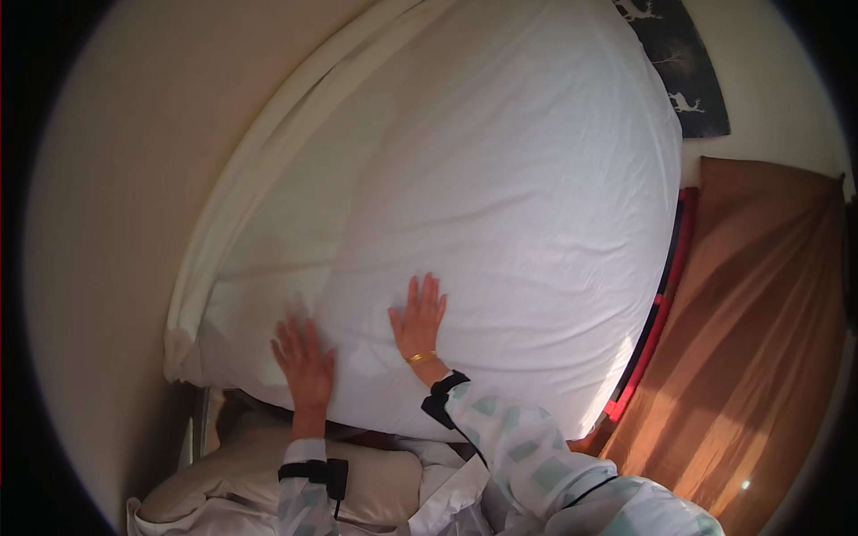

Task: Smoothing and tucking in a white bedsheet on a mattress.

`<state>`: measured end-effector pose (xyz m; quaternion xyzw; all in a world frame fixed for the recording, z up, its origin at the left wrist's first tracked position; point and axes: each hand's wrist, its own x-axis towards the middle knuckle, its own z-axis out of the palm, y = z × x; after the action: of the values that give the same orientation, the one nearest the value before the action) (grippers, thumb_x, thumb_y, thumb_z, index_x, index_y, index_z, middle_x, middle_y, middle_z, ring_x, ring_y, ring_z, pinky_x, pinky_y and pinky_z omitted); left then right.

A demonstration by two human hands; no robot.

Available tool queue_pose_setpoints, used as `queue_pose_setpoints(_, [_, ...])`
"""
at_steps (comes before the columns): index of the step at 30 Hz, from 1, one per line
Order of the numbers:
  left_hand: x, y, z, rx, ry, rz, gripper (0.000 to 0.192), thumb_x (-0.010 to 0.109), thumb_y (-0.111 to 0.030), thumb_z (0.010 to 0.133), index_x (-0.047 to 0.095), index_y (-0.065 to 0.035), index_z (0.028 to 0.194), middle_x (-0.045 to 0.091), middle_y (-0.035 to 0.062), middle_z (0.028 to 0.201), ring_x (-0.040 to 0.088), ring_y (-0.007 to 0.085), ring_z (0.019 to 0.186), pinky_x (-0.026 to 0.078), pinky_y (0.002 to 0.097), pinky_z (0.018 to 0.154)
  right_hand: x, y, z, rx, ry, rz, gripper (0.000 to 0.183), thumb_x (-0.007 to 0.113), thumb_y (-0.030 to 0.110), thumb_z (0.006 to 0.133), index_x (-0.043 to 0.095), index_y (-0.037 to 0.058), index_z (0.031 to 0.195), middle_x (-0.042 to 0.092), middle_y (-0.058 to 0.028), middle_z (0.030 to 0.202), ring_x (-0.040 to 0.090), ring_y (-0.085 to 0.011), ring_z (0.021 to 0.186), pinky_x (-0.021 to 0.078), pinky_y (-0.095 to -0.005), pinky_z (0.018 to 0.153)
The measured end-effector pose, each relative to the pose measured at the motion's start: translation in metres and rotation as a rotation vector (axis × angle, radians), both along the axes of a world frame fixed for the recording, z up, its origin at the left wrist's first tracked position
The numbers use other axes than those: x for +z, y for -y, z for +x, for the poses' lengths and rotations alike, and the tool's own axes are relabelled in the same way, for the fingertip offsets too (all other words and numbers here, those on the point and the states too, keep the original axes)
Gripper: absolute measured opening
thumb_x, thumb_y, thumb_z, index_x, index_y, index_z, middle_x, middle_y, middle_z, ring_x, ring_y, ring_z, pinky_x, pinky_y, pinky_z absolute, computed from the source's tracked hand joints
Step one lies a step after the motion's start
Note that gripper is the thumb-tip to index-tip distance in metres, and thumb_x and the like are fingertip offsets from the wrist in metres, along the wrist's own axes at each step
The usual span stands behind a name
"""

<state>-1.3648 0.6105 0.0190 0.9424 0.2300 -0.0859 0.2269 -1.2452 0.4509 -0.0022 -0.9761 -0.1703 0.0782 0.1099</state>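
A large white sheet (509, 221) covers a mattress that fills the middle of the head view, with shallow wrinkles across it. Near its lower edge, my left hand (306, 365) lies over the sheet with the palm down and the fingers spread. To its right and a little farther up, my right hand (419, 321) is also palm down over the sheet, fingers apart, a gold bracelet (421, 358) at its wrist. Neither hand holds anything. Whether each palm presses on the cloth is hard to tell. Along the left side the sheet's edge (248, 161) lies bunched in long folds.
Beige pillows or bedding (375, 479) lie below the mattress edge, beside crumpled white cloth (449, 499). A plain wall (134, 167) runs along the left. At the right hangs a brown curtain (744, 321), next to a red and black edge (647, 348). A dark panel with white deer (697, 74) is at upper right.
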Motion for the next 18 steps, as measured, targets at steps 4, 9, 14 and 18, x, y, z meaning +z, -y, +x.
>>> queue_pose_setpoints(4, [-0.001,0.022,0.034,-0.176,0.032,-0.150,0.070,0.064,-0.030,0.071,0.031,-0.0120,0.131,0.018,0.0160,0.139,0.015,0.0356,0.128,0.013,0.0544,0.101,-0.004,0.062,0.036,-0.207,0.074,-0.105,0.068,0.052,0.032,0.080,0.022,0.0041,0.134,0.014,-0.0198,0.140,0.011,-0.0340,0.130,0.0070,-0.0498,0.102])
queue_pose_setpoints(9, [-0.017,-0.023,0.024,0.007,-0.072,0.093,0.064,0.055,-0.037,0.077,0.030,-0.0145,0.132,0.017,0.0137,0.141,0.014,0.0323,0.130,0.010,0.0562,0.101,-0.018,0.093,0.071,-0.448,0.112,-0.169,0.065,0.049,0.034,0.083,0.022,0.0052,0.134,0.013,-0.0192,0.140,0.011,-0.0340,0.130,0.0077,-0.0493,0.102])
queue_pose_setpoints(14, [-0.031,-0.079,-0.013,0.099,0.004,0.314,0.057,0.042,-0.038,0.085,0.028,-0.0090,0.132,0.022,0.0165,0.138,0.019,0.0338,0.128,0.015,0.0532,0.100,-0.024,-0.032,0.074,-0.203,0.201,-0.105,0.064,0.047,0.038,0.083,0.026,0.0051,0.133,0.017,-0.0203,0.139,0.014,-0.0344,0.129,0.0105,-0.0491,0.102])
queue_pose_setpoints(18, [-0.030,-0.104,-0.037,0.305,0.092,0.418,0.060,0.046,-0.038,0.083,0.030,-0.0054,0.130,0.030,0.0205,0.132,0.029,0.0354,0.121,0.021,0.0500,0.098,-0.014,-0.133,0.035,0.055,0.093,-0.027,0.064,0.047,0.040,0.081,0.029,0.0048,0.132,0.020,-0.0210,0.138,0.017,-0.0350,0.128,0.0112,-0.0492,0.103])
